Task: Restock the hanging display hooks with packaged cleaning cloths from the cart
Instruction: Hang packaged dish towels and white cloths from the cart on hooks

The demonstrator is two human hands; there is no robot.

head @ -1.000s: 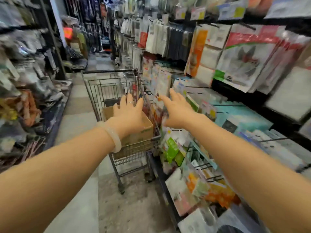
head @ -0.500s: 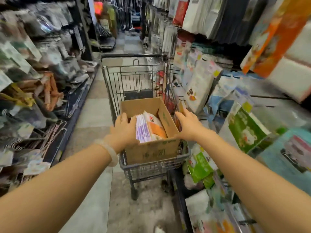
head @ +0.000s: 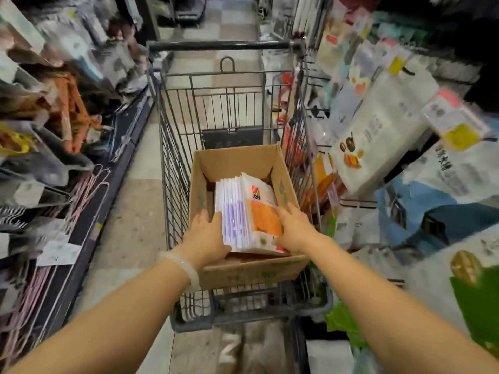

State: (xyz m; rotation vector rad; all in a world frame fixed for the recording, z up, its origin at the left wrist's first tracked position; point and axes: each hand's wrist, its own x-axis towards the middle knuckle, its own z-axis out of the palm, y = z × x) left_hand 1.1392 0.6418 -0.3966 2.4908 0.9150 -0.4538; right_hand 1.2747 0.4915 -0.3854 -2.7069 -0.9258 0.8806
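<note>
- A narrow shop aisle with a pale tiled floor (head: pixel 129 228) runs away from the camera, merchandise hanging on both sides; much of it is blurred.
- The left hand (head: pixel 206 237) lies against the left face of a stack of packaged cleaning cloths (head: pixel 247 211), fingers fairly straight and pressed flat to the packs; a pale bangle (head: pixel 183 267) sits on that wrist.
- The right hand (head: pixel 293 228) presses the stack's right, orange-fronted face, fingers spread and lightly bent over the front pack. Whether its thumb has hooked under the bundle I cannot tell.
- Between the two palms the stack stands on edge inside an open cardboard box (head: pixel 244 160), toward its near end. The far half of the box shows bare cardboard.
- The box rests in the near end of a wire cart (head: pixel 175 147), which stands mid-aisle with its handle bar at the far end.
- To the right, just beside the cart, the hanging display (head: pixel 378 136) carries white, blue and green packs. I cannot make out any bare hook in the blur.
- To the left, racks of hangers (head: pixel 70 103) and other goods, no part of this job.
- Judged from this: the restock is at the pick-up stage. The bundle is squeezed but not lifted out, and every pack in view in the box is left to hang.
</note>
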